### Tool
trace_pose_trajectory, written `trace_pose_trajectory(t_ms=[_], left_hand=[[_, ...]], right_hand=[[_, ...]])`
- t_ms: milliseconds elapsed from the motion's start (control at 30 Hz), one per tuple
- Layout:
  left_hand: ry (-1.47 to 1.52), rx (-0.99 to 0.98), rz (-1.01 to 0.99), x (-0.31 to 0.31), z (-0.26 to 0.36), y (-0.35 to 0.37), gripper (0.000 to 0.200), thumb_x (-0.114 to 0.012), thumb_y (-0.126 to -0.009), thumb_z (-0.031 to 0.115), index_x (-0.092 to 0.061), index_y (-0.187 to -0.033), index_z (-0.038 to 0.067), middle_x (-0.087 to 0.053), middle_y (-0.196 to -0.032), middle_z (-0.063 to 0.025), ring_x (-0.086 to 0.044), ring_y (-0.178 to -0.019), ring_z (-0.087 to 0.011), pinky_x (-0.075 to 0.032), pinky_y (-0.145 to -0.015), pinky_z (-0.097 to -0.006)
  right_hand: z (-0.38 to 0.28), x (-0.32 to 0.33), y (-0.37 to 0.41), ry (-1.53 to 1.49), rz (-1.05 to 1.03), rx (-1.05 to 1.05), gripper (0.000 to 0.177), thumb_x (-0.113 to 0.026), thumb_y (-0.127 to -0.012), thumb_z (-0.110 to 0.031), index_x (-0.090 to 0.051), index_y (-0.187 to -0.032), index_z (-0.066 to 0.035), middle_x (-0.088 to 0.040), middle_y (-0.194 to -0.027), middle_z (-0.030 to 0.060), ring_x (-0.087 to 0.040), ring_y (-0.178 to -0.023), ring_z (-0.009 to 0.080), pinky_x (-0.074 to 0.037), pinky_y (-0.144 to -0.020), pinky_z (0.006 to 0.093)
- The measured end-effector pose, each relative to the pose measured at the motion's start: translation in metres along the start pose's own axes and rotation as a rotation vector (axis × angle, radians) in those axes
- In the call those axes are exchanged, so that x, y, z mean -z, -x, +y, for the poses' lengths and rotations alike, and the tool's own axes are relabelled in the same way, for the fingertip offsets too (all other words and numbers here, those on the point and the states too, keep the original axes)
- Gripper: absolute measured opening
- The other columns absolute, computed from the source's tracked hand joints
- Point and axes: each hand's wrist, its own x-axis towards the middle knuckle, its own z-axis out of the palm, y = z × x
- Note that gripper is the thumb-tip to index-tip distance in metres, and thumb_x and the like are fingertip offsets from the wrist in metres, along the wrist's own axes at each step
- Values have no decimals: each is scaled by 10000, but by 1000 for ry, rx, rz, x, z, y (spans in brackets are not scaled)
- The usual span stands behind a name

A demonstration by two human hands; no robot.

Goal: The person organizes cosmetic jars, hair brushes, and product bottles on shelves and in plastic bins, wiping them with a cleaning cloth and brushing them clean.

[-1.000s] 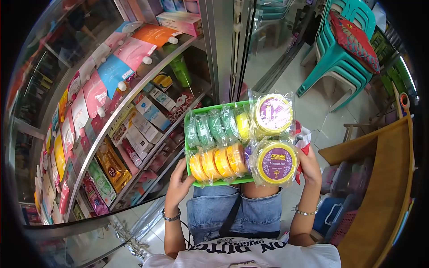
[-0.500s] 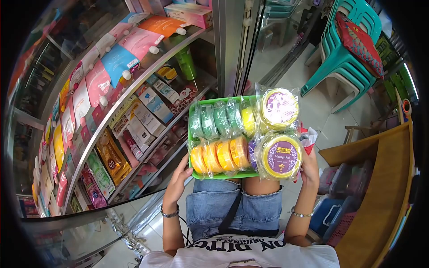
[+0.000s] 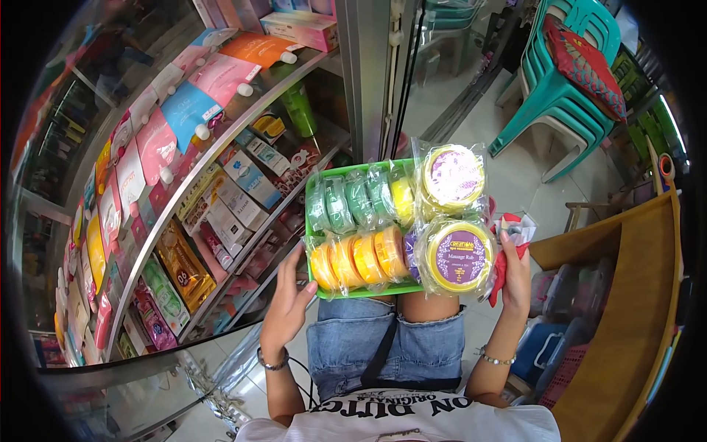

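A shallow green plastic tray (image 3: 312, 171) is above my lap, filled with plastic-wrapped round tubs. Green tubs (image 3: 359, 197) stand on edge in the far row and orange tubs (image 3: 356, 261) in the near row. At the right end, a massage rub tub (image 3: 461, 258) faces up with a purple label, and a similar tub (image 3: 453, 177) lies beyond it under glare. My left hand (image 3: 286, 306) grips the tray's near left corner, thumb at the rim. My right hand (image 3: 518, 272) is closed around a crumpled red cloth (image 3: 501, 275) beside the massage rub tub.
On my left, a glass display case (image 3: 184, 191) holds pouches, boxes and tubes. Stacked green chairs (image 3: 560, 96) with a red cushion (image 3: 585, 70) stand at the back right. A wooden shelf unit (image 3: 626, 295) with plastic bins is at my right.
My right hand has shifted slightly right, showing more of the red cloth. The tray has moved a little left, and my left hand has lowered slightly along its corner.
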Motion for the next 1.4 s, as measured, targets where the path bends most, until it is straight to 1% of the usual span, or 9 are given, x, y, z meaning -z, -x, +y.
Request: trace_pose_trajectory(t_ms=[167, 267, 300, 367, 467, 600, 1167, 1267, 1400], left_hand=[[-132, 20, 148, 13, 30, 4, 557, -531, -788, 254, -384, -1254, -14, -463, -1160, -135, -445, -1072, -215, -325, -932, -327], [-409, -396, 277, 10, 35, 4, 613, -657, -708, 186, -401, -1242, 29, -479, -1139, -120, -473, -1006, -258, -389, -859, -357], [-400, -399, 282, 5, 40, 1, 613, -657, -708, 186, -401, -1242, 29, -479, -1139, -120, -473, -1006, -258, -389, -859, -357], [-352, -666, 147, -12, 60, -9, 652, -716, -656, 237, -428, -1206, 39, -499, -1138, -109, -442, -1049, -288, -348, -896, -387], [-290, -716, 39, -39, 84, -17, 773, -768, -580, 337, -422, -1204, 38, -500, -1159, -117, -398, -1080, -306, -283, -948, -410], [-213, -665, 10, -65, 99, -25, 909, -801, -517, 383, -381, -1241, 29, -487, -1192, -106, -344, -1129, -315, -242, -968, -412], [-204, -662, 64, -80, 99, -33, 795, -808, -524, 292, -463, -1190, 30, -520, -1136, -96, -401, -1050, -296, -320, -910, -371], [-210, -690, 74, -76, 98, -33, 800, -811, -510, 281, -467, -1184, 21, -520, -1138, -99, -413, -1038, -288, -337, -903, -372], [-113, -680, 107, -60, 93, -31, 839, -812, -510, 324, -446, -1194, 4, -525, -1109, -99, -439, -1011, -278, -344, -905, -375]], right_hand=[[-17, 4, 16, -37, 79, 79, 418, -569, -851, -229, -438, -1185, -15, -548, -1061, 63, -539, -934, 121, -433, -803, 254], [-27, 1, 30, -39, 112, 103, 419, -576, -846, -242, -450, -1173, -14, -549, -1022, 54, -532, -887, 110, -435, -766, 245], [-30, -2, 34, -29, 133, 122, 420, -582, -842, -253, -461, -1163, -11, -550, -988, 47, -526, -839, 99, -438, -727, 234], [-35, -1, 37, -7, 154, 157, 422, -588, -838, -265, -472, -1152, -7, -551, -954, 41, -521, -791, 88, -442, -687, 224], [-34, 4, 38, 46, 145, 207, 437, -573, -844, -230, -429, -1201, -24, -518, -1060, 44, -497, -954, 123, -392, -837, 256], [-34, 6, 40, 33, 153, 248, 438, -571, -845, -232, -423, -1199, -22, -507, -1070, 43, -481, -967, 120, -380, -848, 258], [-28, 10, 49, -1, 207, 244, 378, -586, -840, -205, -445, -1141, -23, -536, -1002, 47, -505, -882, 101, -413, -766, 234], [-32, 4, 58, -5, 349, 370, 378, -548, -861, -233, -442, -1153, -17, -536, -996, 61, -516, -873, 118, -422, -773, 254], [-36, 15, 70, -263, 254, 426, 403, -449, -897, -306, -407, -1196, -38, -520, -1028, 71, -527, -878, 152, -449, -735, 293]])
